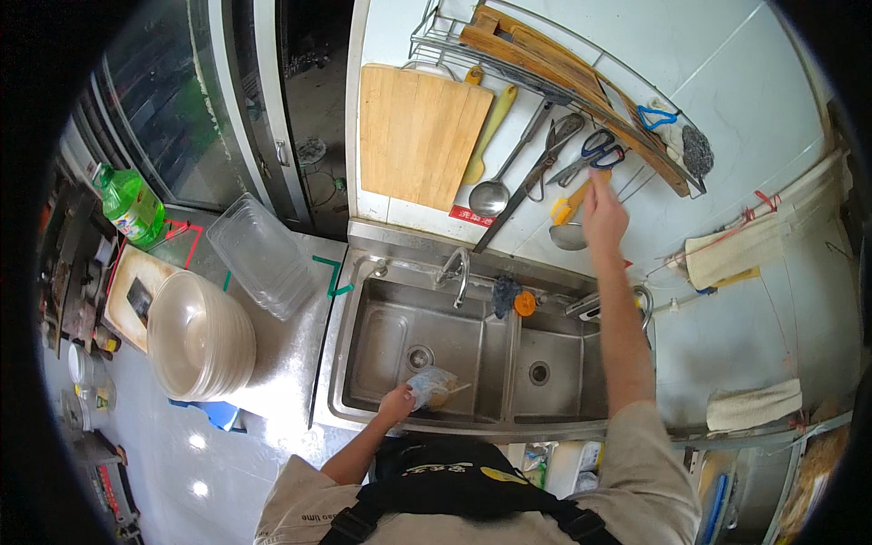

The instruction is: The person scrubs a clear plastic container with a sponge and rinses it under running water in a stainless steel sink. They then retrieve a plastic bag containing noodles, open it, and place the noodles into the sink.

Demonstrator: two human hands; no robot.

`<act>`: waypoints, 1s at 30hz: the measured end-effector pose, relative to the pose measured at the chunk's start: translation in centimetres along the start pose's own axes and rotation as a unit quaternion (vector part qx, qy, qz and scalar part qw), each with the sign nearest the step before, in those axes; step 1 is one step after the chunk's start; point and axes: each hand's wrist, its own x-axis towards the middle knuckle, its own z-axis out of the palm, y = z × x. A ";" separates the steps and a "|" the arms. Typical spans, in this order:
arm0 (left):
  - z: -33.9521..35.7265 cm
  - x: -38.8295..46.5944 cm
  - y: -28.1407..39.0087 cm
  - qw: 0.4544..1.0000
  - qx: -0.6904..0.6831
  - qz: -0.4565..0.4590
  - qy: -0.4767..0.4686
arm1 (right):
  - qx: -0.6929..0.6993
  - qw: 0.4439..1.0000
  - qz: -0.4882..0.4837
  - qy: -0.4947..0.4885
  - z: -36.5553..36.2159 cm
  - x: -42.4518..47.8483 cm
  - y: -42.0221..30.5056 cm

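My left hand [396, 405] grips a clear plastic bag [432, 385] over the front of the large left sink basin [381, 371]. Something yellowish shows in the bag's lower part, but I cannot make out what it is. My right hand [603, 216] is raised to the tiled wall, its fingertips at the blue-and-black handles of hanging scissors [602, 148]. Whether the fingers have closed on the scissors is hard to see. Beside that hand hang a yellow-handled tool [571, 204] and a round strainer [568, 236], partly covered by the hand.
A ladle [490, 196], tongs [545, 160] and a wooden cutting board [422, 136] hang along the wall under a wire rack [443, 42]. The faucet [460, 272] curves over the left basin. Stacked bowls [197, 340] and clear plastic containers [262, 255] stand on the left counter.
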 end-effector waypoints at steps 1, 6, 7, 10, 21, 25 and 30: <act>-0.6 -0.5 -0.3 1.000 -0.009 -0.002 0.010 | -0.053 0.998 -0.040 -0.019 0.0 1.9 0.4; -1.0 -1.4 -1.1 0.997 -0.033 0.037 0.057 | -0.270 0.937 -0.173 -0.140 -0.5 7.8 2.8; -1.3 -1.6 -0.6 0.997 -0.032 0.033 0.057 | -0.289 0.925 -0.196 -0.153 -0.5 8.3 3.0; -1.8 -1.3 0.3 0.997 -0.040 0.022 0.059 | -0.281 0.907 -0.274 -0.151 -1.2 9.5 3.4; -2.3 -0.1 1.3 0.996 -0.045 0.032 0.064 | -0.210 0.946 -0.184 -0.163 -5.7 0.3 4.6; -3.4 0.3 4.2 0.996 -0.067 0.006 0.053 | -0.100 0.912 0.118 -0.380 -7.3 -14.6 6.9; -1.4 3.1 7.2 0.998 0.029 0.045 0.034 | 0.187 0.727 0.426 -0.505 -6.2 -36.4 6.3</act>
